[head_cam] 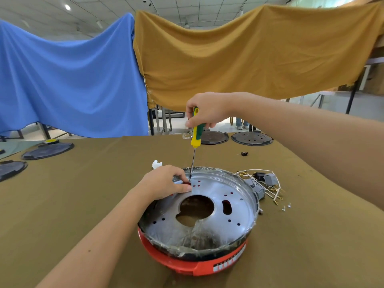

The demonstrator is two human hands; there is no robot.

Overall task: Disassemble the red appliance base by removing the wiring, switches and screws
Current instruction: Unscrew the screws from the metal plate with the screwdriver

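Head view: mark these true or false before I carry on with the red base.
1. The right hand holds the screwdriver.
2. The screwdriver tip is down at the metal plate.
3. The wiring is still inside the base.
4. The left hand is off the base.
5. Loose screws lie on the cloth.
1. True: the right hand grips the screwdriver.
2. True: it meets the metal plate by the left fingers.
3. False: the wiring lies on the table cloth beside the red base.
4. False: the left hand rests on the plate.
5. True: two screws.
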